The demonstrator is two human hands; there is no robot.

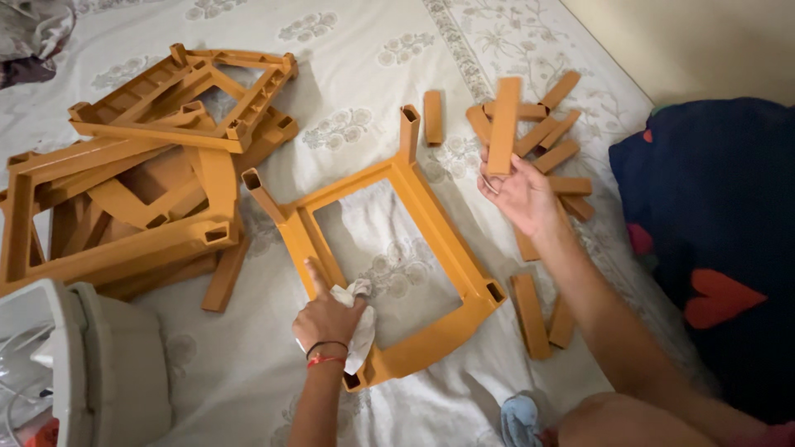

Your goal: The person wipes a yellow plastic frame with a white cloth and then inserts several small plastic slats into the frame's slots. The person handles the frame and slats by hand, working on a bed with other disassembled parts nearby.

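Left hand [329,317] clutches white cloth [358,329] on orange plastic frame [431,223]; right hand [520,194], at 1 o'clock, grasps orange leg piece [503,124].

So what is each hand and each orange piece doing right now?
left hand: clutching a white cloth, finger pressed on the frame
square orange frame: lying flat on the sheet, two legs fitted and sticking up
right hand: gripping one orange leg piece, lifted
loose leg pieces: scattered in a heap
other orange frames: stacked unevenly
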